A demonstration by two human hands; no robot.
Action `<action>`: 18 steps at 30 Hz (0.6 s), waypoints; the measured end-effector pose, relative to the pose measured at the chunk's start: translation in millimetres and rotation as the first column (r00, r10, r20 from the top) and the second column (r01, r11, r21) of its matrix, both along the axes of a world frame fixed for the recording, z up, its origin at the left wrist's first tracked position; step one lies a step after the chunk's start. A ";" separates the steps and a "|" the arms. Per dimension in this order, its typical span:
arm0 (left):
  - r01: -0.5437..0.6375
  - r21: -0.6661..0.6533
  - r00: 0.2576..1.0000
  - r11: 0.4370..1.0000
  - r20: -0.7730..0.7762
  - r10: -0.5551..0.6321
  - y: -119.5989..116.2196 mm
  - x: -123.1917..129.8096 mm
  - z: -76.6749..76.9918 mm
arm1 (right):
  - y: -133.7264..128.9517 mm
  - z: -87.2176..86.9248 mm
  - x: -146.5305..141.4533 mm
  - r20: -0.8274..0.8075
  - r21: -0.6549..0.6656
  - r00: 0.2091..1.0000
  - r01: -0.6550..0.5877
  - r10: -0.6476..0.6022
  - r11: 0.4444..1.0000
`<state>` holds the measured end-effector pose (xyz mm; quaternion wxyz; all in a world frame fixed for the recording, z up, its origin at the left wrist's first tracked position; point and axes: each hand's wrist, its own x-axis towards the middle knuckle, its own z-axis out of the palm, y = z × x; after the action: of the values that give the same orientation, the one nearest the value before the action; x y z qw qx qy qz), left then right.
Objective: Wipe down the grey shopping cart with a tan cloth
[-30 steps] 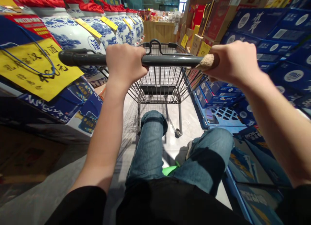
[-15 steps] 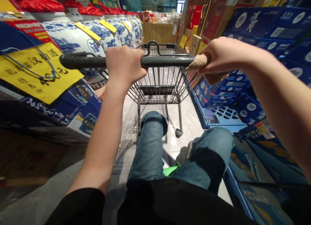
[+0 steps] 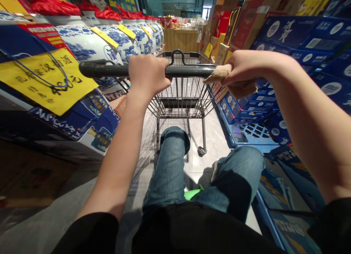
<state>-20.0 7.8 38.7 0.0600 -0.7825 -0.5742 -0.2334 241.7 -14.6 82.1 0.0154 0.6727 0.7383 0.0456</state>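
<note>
A shopping cart point(image 3: 181, 97) of dark wire stands in front of my knees, its grey handlebar point(image 3: 192, 71) running across the view. My left hand point(image 3: 148, 73) is closed around the bar, left of its middle. Toward the bar's right end, my right hand point(image 3: 238, 65) grips a tan cloth point(image 3: 219, 74) that is folded over the bar. A loose end of the cloth hangs below the fingers. The right end of the bar is hidden behind the cloth and hand.
Blue-and-white jars point(image 3: 85, 38) with red cloth tops line the left side, behind boxes with a yellow price sign point(image 3: 46, 82). Stacked blue cartons point(image 3: 287, 31) and a blue plastic pallet point(image 3: 263, 148) stand close on the right. A wooden counter point(image 3: 181, 40) lies ahead.
My right hand has slid a little to the left along the handlebar with the cloth. My left hand keeps its hold. The view has shifted slightly.
</note>
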 end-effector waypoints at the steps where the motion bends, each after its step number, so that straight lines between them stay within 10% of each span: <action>1: -0.015 0.023 1.000 1.000 -0.003 0.015 -0.1 0.3 0.0 | -5.1 -8.6 -3.4 0.060 0.182 0.998 -0.003 -0.009 0.983; 5: -0.028 0.045 1.000 0.999 0.009 0.027 -1.6 1.9 -0.1 | -13.7 -27.2 -7.7 0.104 0.473 0.994 -0.022 -0.030 0.881; 9: -0.005 -0.004 0.999 1.000 0.047 0.005 -3.4 3.6 0.3 | 4.5 -2.7 2.9 -0.011 -0.039 1.000 -0.027 0.027 0.999; 13: 0.048 -0.098 0.996 0.994 0.084 -0.040 -2.8 4.0 0.1 | 17.6 18.4 8.0 -0.163 -0.387 0.985 -0.017 -0.050 0.922; 18: 0.039 -0.073 0.996 0.997 0.085 -0.032 -2.2 4.8 0.3 | -2.3 -9.1 -3.0 -0.057 0.137 0.997 -0.044 0.053 0.990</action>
<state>-15.2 5.6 39.0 0.0026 -0.7837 -0.5705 -0.2456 238.7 -16.9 73.1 -0.0537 0.6551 0.7498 0.0755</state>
